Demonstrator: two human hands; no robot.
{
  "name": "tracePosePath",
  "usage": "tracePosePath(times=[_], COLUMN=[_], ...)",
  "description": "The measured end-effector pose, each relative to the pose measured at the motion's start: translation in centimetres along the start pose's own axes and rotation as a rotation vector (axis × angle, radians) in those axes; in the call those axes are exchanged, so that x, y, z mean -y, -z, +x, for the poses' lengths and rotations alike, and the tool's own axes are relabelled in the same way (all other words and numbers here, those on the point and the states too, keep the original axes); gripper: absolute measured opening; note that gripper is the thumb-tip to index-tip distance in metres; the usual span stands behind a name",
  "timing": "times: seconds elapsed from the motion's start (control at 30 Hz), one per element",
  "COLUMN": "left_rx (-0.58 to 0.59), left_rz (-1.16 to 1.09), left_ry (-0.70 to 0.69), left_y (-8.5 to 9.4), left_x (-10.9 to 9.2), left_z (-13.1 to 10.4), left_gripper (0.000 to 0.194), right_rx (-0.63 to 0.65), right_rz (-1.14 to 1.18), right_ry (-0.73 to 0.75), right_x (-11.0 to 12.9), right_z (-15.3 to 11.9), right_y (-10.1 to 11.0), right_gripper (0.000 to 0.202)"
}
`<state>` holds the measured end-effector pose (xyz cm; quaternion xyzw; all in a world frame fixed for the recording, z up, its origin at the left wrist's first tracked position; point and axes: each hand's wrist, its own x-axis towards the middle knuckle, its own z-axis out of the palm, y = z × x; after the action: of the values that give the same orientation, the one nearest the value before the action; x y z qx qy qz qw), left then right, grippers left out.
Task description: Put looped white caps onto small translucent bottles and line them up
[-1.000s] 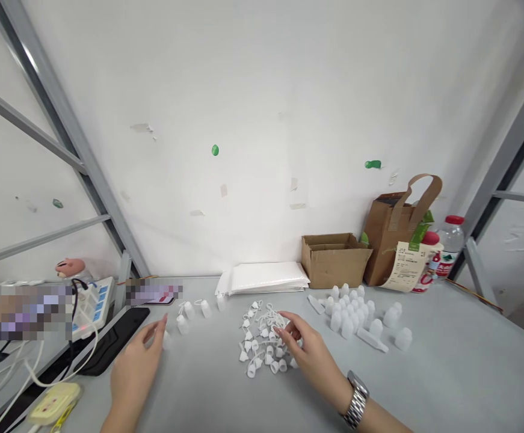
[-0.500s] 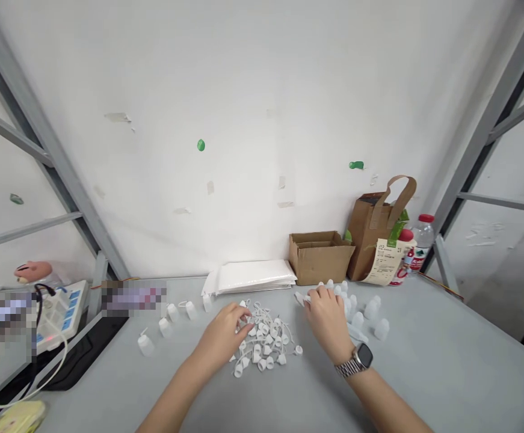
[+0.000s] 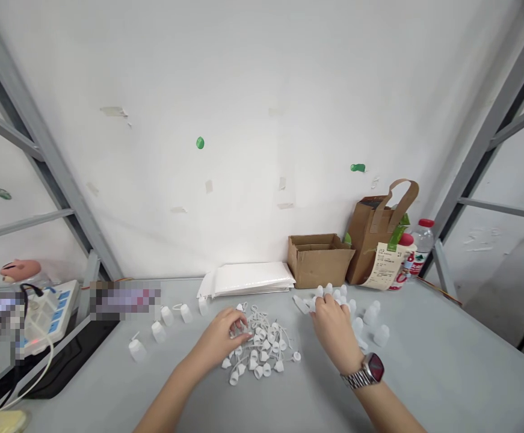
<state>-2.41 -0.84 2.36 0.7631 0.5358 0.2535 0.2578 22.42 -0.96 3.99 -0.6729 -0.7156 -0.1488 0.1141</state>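
My left hand (image 3: 220, 335) hovers at the left edge of a heap of small white caps with thin cords (image 3: 264, 356). Its fingers are curled, with a gap between them and the thumb, and no held item shows there. On the right, my right hand (image 3: 332, 325), wearing a metal-band watch, reaches into a cluster of small translucent bottles (image 3: 381, 335). Its fingertips are hidden among them, so any grip cannot be made out. Left of the heap, several small white bottles (image 3: 137, 350) stand apart in a loose row, some with a cord showing on top.
White padded envelopes (image 3: 252, 278) lie against the wall beside a cardboard box (image 3: 322, 267). A brown paper bag (image 3: 365, 234) and a red-capped bottle (image 3: 424, 240) stand at the back right. Far left are a power strip (image 3: 56, 319) with cables and a black mat (image 3: 70, 367).
My right hand has shifted slightly right and down in view among the translucent bottles. The left hand has moved slightly left, staying by the caps. The camera view has also shifted a little.
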Motion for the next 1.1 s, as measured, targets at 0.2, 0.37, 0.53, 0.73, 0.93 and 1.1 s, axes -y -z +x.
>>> tracePosePath(times=[0.2, 0.37, 0.53, 0.73, 0.93, 1.1], left_rx=[0.041, -0.015, -0.036, -0.023, -0.044, -0.067], left_rz=[0.061, 0.08, 0.071, 0.096, 0.085, -0.036], left_ry=[-0.032, -0.058, -0.124, -0.161, -0.206, -0.128], left_y=[-0.9, -1.3, -1.6, -2.3, -2.8, -2.9], left_x=[-0.9, -0.9, -1.3, -1.0, -0.5, -1.1], left_z=[-0.6, -0.6, -0.7, -0.6, -0.4, -0.3], left_gripper=[0.021, 0.019, 0.018, 0.02, 0.014, 0.01], right_rx=[-0.043, 0.006, 0.021, 0.079, 0.155, 0.197], right_rz=[-0.001, -0.033, 0.007, 0.145, 0.304, 0.356], right_ry=[-0.042, -0.022, 0.02, 0.063, 0.054, 0.076], right_x=[-0.3, -0.6, -0.5, -0.1, 1.3, 2.0], right_z=[-0.1, -0.1, -0.2, -0.1, -0.3, -0.4], right_y=[0.6, 0.5, -0.3, -0.4, -0.9, -1.6], right_gripper=[0.016, 0.022, 0.026, 0.02, 0.014, 0.01])
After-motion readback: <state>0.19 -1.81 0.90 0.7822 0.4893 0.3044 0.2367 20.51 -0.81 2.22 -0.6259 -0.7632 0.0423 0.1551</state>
